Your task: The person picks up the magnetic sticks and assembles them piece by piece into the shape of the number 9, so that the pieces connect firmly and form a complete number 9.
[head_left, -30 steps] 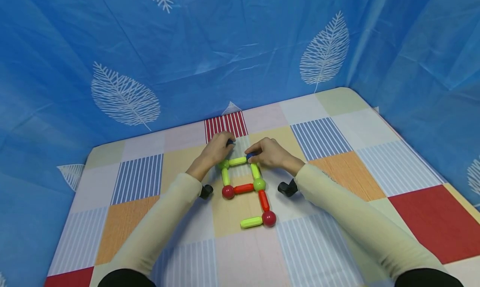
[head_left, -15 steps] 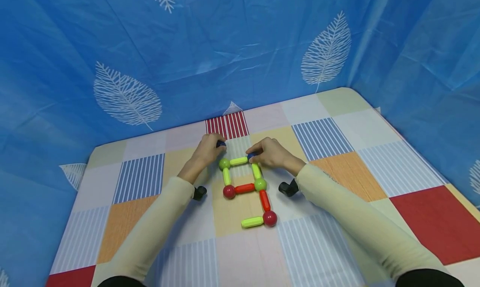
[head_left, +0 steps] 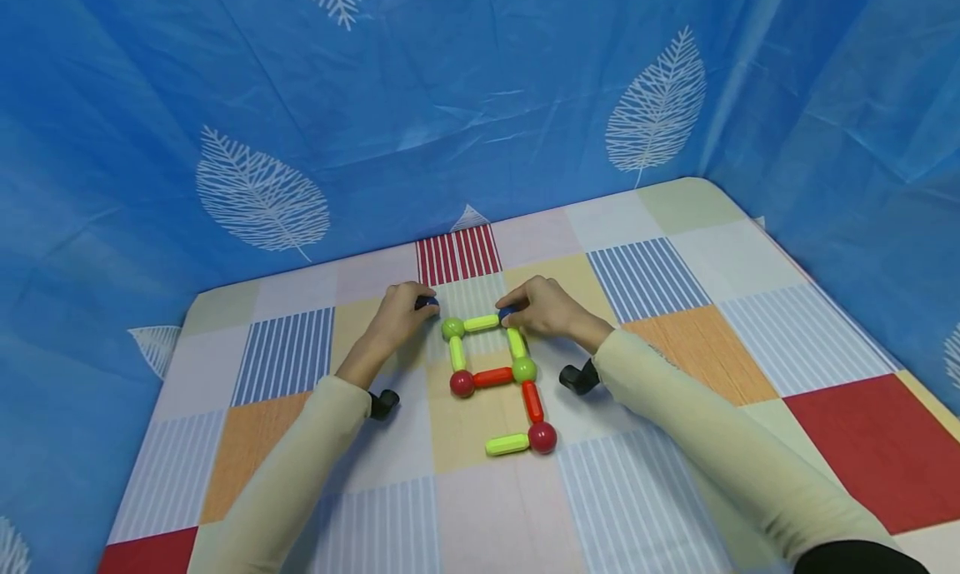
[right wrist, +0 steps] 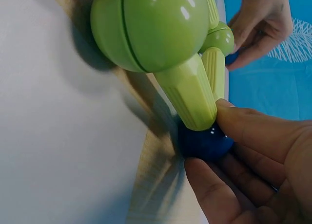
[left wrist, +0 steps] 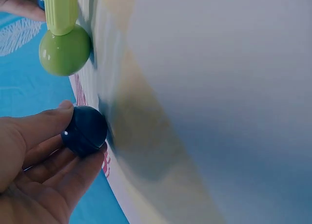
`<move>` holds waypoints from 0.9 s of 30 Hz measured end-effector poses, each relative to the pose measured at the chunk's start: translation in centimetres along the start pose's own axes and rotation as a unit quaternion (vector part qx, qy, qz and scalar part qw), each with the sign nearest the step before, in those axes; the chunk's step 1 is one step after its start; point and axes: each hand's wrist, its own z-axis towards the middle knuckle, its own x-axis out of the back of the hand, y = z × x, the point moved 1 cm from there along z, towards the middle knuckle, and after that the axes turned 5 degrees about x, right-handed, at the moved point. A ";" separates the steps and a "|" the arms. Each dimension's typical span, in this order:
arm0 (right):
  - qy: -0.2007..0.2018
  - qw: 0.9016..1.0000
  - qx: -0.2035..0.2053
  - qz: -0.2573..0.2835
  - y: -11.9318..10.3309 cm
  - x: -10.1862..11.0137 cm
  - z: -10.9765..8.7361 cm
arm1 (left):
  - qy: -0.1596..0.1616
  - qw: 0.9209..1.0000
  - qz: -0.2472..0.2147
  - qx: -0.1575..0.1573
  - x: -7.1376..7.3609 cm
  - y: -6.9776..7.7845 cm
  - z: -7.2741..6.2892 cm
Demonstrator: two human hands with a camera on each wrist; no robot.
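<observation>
My left hand (head_left: pixel 393 316) pinches a dark blue ball (left wrist: pixel 85 131) between thumb and fingers, low over the cloth and left of the joined figure, apart from it. At the figure's back right corner, my right hand (head_left: pixel 553 309) pinches another blue ball (right wrist: pixel 207 143). Two yellow-green rods meet that ball. One runs left to a green ball (head_left: pixel 453 328); the other comes forward to a second green ball (head_left: pixel 524 369). A red rod (head_left: pixel 492 377) links the latter to a red ball (head_left: pixel 462 383), closing a square.
From the square's front right corner a second red rod (head_left: pixel 532 401) reaches another red ball (head_left: pixel 542 436), with a yellow-green rod (head_left: pixel 507 445) pointing left from it. A patchwork cloth (head_left: pixel 480 507) covers the table. Blue curtains (head_left: pixel 450 99) with white leaves stand behind and beside it.
My left hand has moved left and slightly forward, carrying its blue ball away from the figure's back left corner. The right hand stays on its blue ball.
</observation>
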 end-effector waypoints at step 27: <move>-0.002 1.000 -0.005 -0.006 -0.6 0.3 0.0 | 0.073 0.995 -0.051 -0.049 -0.8 -2.0 -8.8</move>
